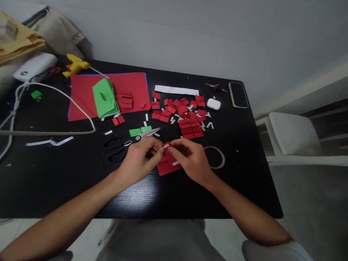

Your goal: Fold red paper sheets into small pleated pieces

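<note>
Head view: the left hand [141, 156] and right hand [194, 160] each pinch the red paper piece [171, 159] between thumb and fingers, over the table's near middle. The step looks like working the white strip on its upper edge, and the next move would call for a fine thumbnail grip with the paper steady. Just beyond, the black-handled scissors [128, 142] lie spread, then folded red paper pieces [191, 127]. Farther out, earbud case [213, 105] and smartphone [239, 95], no brand legible; the yellow glue gun [76, 66] shows no readable writing either.
</note>
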